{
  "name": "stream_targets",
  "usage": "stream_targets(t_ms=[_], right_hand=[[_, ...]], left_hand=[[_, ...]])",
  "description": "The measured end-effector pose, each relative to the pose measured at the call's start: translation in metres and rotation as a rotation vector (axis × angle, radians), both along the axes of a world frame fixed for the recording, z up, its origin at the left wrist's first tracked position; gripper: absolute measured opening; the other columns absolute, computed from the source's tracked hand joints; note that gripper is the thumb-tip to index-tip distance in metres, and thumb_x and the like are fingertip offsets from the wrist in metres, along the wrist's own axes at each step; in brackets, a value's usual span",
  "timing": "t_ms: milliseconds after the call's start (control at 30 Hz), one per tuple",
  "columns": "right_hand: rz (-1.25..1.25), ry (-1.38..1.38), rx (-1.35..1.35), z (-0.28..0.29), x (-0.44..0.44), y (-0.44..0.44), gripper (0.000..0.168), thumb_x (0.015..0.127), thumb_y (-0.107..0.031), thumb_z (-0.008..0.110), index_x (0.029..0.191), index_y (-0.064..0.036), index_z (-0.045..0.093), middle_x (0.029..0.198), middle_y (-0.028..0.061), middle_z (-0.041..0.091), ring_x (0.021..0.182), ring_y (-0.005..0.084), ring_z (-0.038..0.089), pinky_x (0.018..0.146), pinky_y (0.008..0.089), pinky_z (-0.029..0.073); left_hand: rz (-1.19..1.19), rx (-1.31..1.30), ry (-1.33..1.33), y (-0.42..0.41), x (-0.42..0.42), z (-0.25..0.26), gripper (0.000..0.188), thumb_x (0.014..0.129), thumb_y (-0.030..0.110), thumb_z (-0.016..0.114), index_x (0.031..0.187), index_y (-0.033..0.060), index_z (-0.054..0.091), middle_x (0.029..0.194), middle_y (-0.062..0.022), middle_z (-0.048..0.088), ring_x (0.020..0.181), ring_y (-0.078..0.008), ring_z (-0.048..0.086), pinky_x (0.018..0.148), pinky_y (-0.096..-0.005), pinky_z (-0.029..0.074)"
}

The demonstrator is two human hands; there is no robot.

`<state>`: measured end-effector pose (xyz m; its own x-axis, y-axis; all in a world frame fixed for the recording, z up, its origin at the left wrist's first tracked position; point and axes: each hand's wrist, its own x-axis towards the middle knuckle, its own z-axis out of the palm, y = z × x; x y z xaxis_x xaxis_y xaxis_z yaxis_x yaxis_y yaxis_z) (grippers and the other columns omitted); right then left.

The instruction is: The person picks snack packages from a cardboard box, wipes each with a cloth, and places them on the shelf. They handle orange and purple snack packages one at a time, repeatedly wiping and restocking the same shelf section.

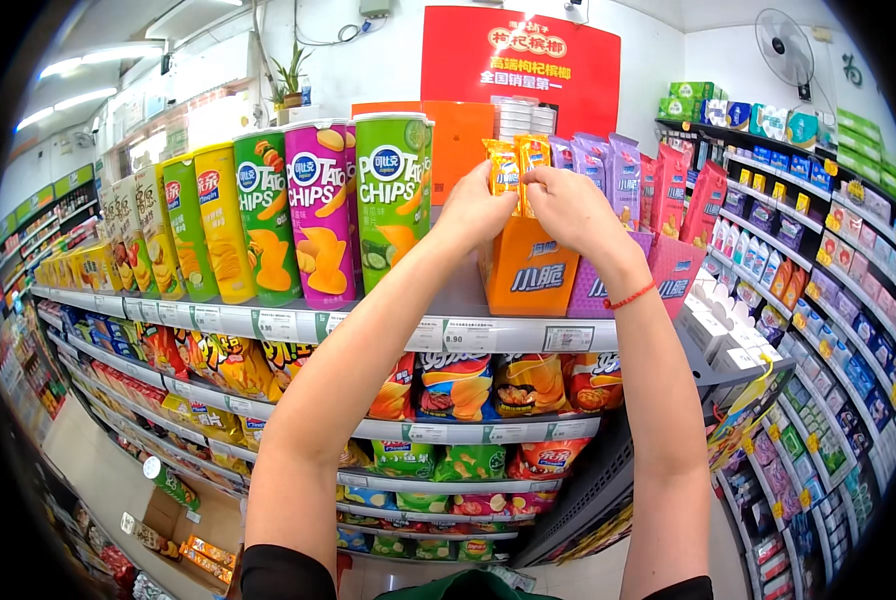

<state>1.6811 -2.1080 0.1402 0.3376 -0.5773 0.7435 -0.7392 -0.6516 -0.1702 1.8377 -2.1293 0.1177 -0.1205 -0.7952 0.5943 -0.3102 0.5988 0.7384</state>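
Note:
Both my arms reach up to the top shelf of a store rack. My left hand (481, 201) has its thumb and fingers closed on a yellow snack packet (502, 166) that stands in an orange display box (532, 262). My right hand (574, 208), with a red string bracelet (632, 297) at the wrist, has its bent fingertips at a second yellow packet (535, 154) in that box. Whether those fingers grip it cannot be told. Purple packets (624, 174) and pink-red packets (669, 184) stand in boxes to the right.
Potato chip canisters (392, 199) line the shelf on the left. Price tags run along the shelf edge (493, 336), with bagged snacks (455, 384) below. An open cardboard box (211, 517) lies on the floor at lower left. Another stocked rack (815, 255) stands at right.

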Motion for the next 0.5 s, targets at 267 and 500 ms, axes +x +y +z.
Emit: stream_targets(t_ms=[267, 500], right_hand=[[-0.017, 0.176, 0.206, 0.002, 0.007, -0.012, 0.037, 0.09, -0.023, 0.04, 0.103, 0.001, 0.065, 0.108, 0.0256, 0.065, 0.104, 0.0393, 0.061, 0.09, 0.0465, 0.048], [-0.002, 0.145, 0.24, 0.003, 0.012, 0.002, 0.04, 0.09, -0.022, 0.038, 0.109, 0.002, 0.064, 0.111, 0.0258, 0.064, 0.106, 0.0388, 0.06, 0.092, 0.0459, 0.047]], left_hand=[[0.04, 0.09, 0.046, 0.036, -0.005, 0.008, 0.063, 0.089, 0.016, 0.058, 0.144, -0.0055, 0.034, 0.134, -0.015, 0.056, 0.12, -0.0179, 0.054, 0.102, -0.0289, 0.041], [0.026, 0.083, 0.222, 0.027, 0.002, 0.006, 0.066, 0.086, 0.012, 0.061, 0.143, -0.0077, 0.035, 0.133, -0.0161, 0.056, 0.118, -0.0199, 0.056, 0.1, -0.0303, 0.043]])
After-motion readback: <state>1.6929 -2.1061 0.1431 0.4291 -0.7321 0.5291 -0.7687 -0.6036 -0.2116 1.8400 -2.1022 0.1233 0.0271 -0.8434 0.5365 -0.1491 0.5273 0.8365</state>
